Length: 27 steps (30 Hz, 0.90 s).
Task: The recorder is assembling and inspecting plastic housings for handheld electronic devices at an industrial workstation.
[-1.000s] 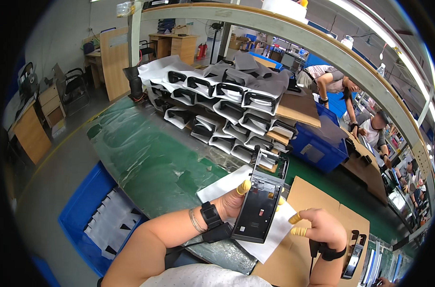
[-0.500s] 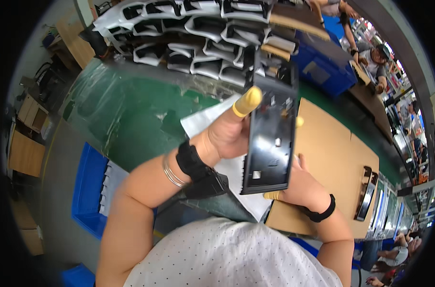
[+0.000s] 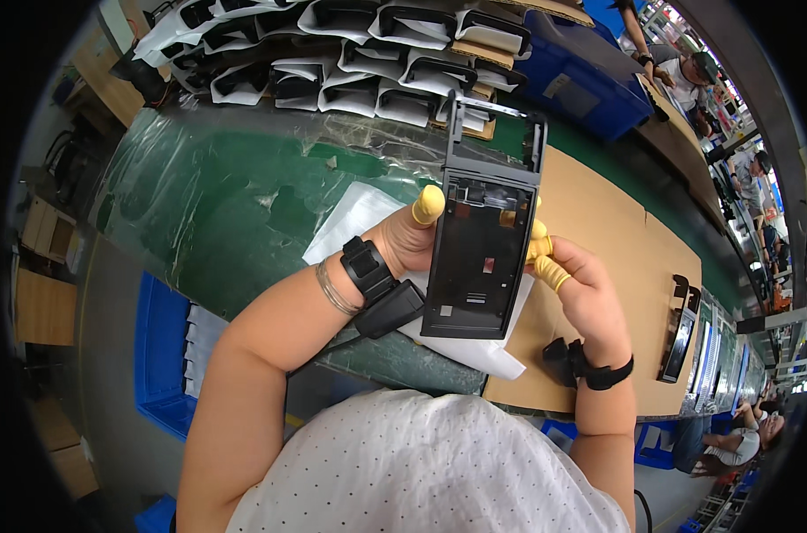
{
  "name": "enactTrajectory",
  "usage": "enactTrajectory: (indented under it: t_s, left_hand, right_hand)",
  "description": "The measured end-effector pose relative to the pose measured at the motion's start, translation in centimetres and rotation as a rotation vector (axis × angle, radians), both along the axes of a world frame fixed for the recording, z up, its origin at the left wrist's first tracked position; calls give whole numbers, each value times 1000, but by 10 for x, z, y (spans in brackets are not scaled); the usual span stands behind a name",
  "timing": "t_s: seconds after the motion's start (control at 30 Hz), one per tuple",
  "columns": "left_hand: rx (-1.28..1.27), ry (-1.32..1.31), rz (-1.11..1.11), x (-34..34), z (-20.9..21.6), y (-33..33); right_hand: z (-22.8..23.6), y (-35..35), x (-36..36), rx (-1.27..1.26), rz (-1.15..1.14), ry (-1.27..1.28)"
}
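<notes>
A long black plastic housing point(image 3: 477, 258) is held up before me, with an open frame at its far end and small labels inside. My left hand point(image 3: 410, 238) grips its left side, the thumb in a yellow finger cot along the edge and the other fingers hidden behind. At the right edge, my right hand point(image 3: 577, 280) has its yellow-cotted thumb and fingers pinched together; whether a small thing is between them I cannot make out. Beneath the housing lies a white foam sheet point(image 3: 350, 218) on the green table.
Brown cardboard point(image 3: 608, 266) covers the table's right part, bearing a curved black part point(image 3: 680, 330). Stacked black parts in white wrapping point(image 3: 359, 58) line the back, beside a blue bin point(image 3: 581, 80). Another blue bin point(image 3: 159, 355) stands at lower left. Co-workers sit at far right.
The housing has turned so its inside faces me more squarely, and it has shifted slightly left. My right hand has risen from the housing's lower corner to its right edge, fingers now pinched.
</notes>
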<state>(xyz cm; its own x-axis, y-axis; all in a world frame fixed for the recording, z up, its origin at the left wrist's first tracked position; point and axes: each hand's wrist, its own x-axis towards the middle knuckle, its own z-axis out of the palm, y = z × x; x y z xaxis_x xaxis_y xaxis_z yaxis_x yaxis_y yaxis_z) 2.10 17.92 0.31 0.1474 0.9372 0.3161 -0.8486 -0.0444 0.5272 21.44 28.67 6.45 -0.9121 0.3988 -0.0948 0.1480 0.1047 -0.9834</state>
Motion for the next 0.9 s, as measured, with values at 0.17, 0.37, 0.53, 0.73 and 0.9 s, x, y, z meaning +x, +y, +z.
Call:
enactTrajectory:
  t_s: [0.17,0.37,0.53,0.73,0.9]
  left_hand:
    - [-19,37,38,-7,-3,1]
    - [-41,99,-29,-6,-1,1]
    - [-69,136,-43,-5,1,-1]
    - [-105,151,-20,-3,2,-6]
    - [-21,0,-104,-4,-12,1]
  right_hand:
    - [-7,0,-3,15,-17,-21]
    - [-6,-4,-1,-256,27,51]
    - [-11,-3,1,-307,66,66]
    - [-13,-6,1,-334,83,55]
    - [-19,-7,2,-282,81,47]
